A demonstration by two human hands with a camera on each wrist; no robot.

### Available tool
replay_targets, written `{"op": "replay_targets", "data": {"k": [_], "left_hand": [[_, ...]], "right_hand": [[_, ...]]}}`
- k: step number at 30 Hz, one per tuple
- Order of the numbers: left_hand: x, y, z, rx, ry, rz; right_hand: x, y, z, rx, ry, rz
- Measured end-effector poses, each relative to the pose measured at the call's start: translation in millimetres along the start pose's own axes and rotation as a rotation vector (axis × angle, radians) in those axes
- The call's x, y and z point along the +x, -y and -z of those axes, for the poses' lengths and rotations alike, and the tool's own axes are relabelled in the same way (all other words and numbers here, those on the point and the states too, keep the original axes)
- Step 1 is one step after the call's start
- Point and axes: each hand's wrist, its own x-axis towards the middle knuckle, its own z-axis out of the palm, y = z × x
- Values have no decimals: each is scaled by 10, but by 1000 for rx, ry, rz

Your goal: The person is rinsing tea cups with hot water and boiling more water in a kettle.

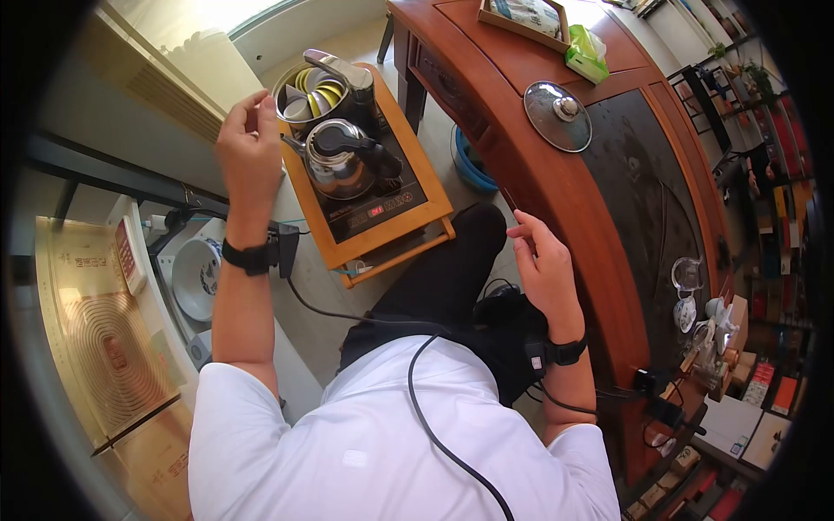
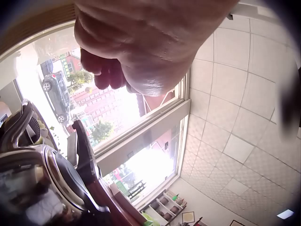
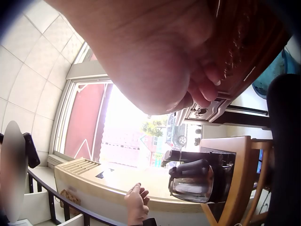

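My left hand (image 1: 249,152) is raised just left of the pot and kettle, its fingers loosely bent with nothing seen in them. In the right wrist view the same left hand (image 3: 137,203) shows apart from the kettle. A steel kettle (image 1: 340,178) with a black handle stands on the black induction cooker (image 1: 352,227), whose display glows red. Behind it sits a steel pot (image 1: 289,122) filled with several white and yellow-green cups (image 1: 323,94). Over my right thigh, beside the desk, hovers my right hand (image 1: 546,265), fingers relaxed and apparently holding nothing.
A glass lid (image 1: 543,120) lies on the wooden desk (image 1: 486,95) at right, near a green tissue pack (image 1: 588,56). A small glass pitcher (image 1: 686,273) is farther along. The cooker is set in a low wooden stand (image 1: 434,208). A blue bin (image 1: 472,165) is behind it.
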Motion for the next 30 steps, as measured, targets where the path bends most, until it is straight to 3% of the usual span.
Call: {"op": "replay_targets", "data": {"k": [1,3,5,6,8,11,12,14,16,20,30], "left_hand": [[-242,-138,31,-80,-6,-19],[-688,-275,38,-109,170,-121],[-953,-337,24,63,576,-221],[-1069,-249,-21,168,702,-205],[-1301,53,-104,366,894,-144],[-1416,221,-38,570,909,23],[-1380,193,-6,563,904,200],[-1418,407,84,549,772,254],[-1460,647,170,575,641,207],[-1343,1217,33,564,586,369],[-1161,1522,-35,471,604,426]], "right_hand": [[-2,18,3,-39,-3,25],[-17,72,-41,-112,-5,75],[73,137,-177,-263,64,300],[112,174,-249,-327,191,298],[238,90,-546,-364,262,362],[489,-96,-971,-412,277,378],[561,-145,-1065,-448,270,351],[628,-277,-1203,-501,231,336],[665,-362,-1290,-535,157,365],[641,-361,-1389,-559,273,327],[770,-243,-1542,-546,276,271]]}}
